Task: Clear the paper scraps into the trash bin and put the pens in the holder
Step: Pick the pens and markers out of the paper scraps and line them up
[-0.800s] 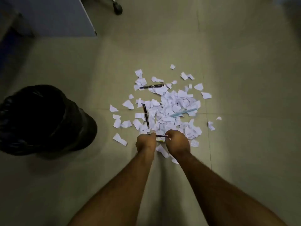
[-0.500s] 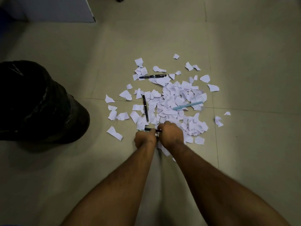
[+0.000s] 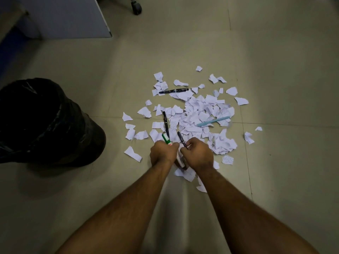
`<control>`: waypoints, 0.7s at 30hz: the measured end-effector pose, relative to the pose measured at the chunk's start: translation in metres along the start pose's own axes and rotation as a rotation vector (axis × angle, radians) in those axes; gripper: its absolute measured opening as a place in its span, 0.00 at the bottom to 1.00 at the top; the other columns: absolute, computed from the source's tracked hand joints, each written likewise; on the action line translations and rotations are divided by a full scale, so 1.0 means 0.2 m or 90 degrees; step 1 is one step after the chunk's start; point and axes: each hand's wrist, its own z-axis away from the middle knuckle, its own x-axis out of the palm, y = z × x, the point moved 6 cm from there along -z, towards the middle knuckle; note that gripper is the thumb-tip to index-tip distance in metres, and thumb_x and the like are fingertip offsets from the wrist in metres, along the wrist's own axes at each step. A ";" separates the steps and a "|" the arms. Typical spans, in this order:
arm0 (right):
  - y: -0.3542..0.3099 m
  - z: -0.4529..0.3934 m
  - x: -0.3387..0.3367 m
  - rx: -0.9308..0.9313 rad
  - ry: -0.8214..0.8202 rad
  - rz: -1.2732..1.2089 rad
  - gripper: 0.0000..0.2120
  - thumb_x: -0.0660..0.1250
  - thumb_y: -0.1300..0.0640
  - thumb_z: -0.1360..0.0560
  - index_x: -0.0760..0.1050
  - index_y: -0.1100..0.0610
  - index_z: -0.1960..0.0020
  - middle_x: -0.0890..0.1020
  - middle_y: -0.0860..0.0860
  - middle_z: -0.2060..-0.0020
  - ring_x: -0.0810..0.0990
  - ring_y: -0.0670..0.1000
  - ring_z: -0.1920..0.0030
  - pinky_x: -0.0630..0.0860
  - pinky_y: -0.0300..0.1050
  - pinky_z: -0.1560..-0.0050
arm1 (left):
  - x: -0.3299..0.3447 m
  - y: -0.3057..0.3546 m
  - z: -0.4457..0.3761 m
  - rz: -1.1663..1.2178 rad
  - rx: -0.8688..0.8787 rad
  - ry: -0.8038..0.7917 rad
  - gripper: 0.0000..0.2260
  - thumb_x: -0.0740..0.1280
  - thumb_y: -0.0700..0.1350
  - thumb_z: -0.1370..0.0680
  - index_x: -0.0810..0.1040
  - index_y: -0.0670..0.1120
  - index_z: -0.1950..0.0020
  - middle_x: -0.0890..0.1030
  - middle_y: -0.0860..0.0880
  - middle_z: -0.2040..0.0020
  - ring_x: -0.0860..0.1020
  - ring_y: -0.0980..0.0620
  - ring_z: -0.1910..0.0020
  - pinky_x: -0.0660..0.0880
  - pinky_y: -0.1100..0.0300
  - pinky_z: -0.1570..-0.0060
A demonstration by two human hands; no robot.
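White paper scraps (image 3: 200, 114) lie in a pile on the tiled floor ahead of me. My left hand (image 3: 163, 153) grips a green and white pen (image 3: 165, 138) that sticks up from my fist. Close beside it, my right hand (image 3: 199, 153) pinches a dark pen (image 3: 181, 141) pointing away from me. A small dark and white object (image 3: 180, 161) shows between my wrists; I cannot tell what it is. On the scraps lie a black pen (image 3: 165, 121), another black pen (image 3: 173, 91) farther off, and a light blue pen (image 3: 212, 121). The black-lined trash bin (image 3: 91, 140) stands at my left.
A white panel (image 3: 73, 17) stands at the upper left, with a chair caster (image 3: 136, 9) beside it. Single scraps (image 3: 133, 154) lie scattered between the bin and my hands, and a few (image 3: 248, 137) to the right of the pile.
Both hands have turned their pens from lying sideways to pointing up and away. The green and white pen now shows above my left fist. The view has shifted slightly.
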 end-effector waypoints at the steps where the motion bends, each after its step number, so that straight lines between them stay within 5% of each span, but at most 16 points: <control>1: 0.03 0.00 -0.05 0.025 0.021 -0.073 0.08 0.71 0.50 0.31 0.78 0.51 0.54 0.83 0.49 0.60 0.80 0.52 0.57 0.73 0.44 0.56 | 0.00 0.07 0.02 -0.018 0.049 -0.004 0.19 0.71 0.59 0.30 0.81 0.45 0.50 0.84 0.45 0.51 0.81 0.42 0.52 0.71 0.60 0.60; 5: 0.26 0.03 -0.31 0.147 0.151 -0.306 0.04 0.71 0.58 0.29 0.77 0.57 0.58 0.78 0.50 0.68 0.76 0.51 0.64 0.71 0.41 0.62 | 0.12 0.35 0.15 -0.021 0.218 -0.114 0.14 0.69 0.56 0.32 0.76 0.44 0.65 0.80 0.47 0.66 0.80 0.43 0.61 0.77 0.56 0.62; 11: 0.85 0.24 -0.69 0.365 0.318 -0.293 0.04 0.71 0.55 0.30 0.78 0.55 0.56 0.78 0.45 0.69 0.77 0.52 0.63 0.67 0.41 0.64 | 0.77 0.57 0.56 -0.134 0.385 -0.367 0.13 0.68 0.53 0.35 0.74 0.44 0.69 0.78 0.48 0.72 0.81 0.44 0.65 0.81 0.50 0.62; 15: 1.12 0.36 -0.80 0.443 0.348 -0.234 0.07 0.71 0.54 0.29 0.79 0.55 0.53 0.80 0.47 0.63 0.77 0.52 0.60 0.69 0.40 0.59 | 1.13 0.55 0.73 -0.227 0.442 -0.413 0.10 0.70 0.51 0.29 0.79 0.45 0.63 0.81 0.47 0.64 0.78 0.47 0.62 0.71 0.60 0.64; 21: 1.31 0.42 -0.82 0.484 0.370 -0.211 0.08 0.69 0.56 0.29 0.80 0.53 0.50 0.84 0.50 0.54 0.81 0.54 0.54 0.71 0.40 0.57 | 1.39 0.57 0.86 -0.320 0.500 -0.395 0.15 0.73 0.55 0.31 0.82 0.44 0.55 0.83 0.44 0.57 0.81 0.44 0.56 0.71 0.59 0.63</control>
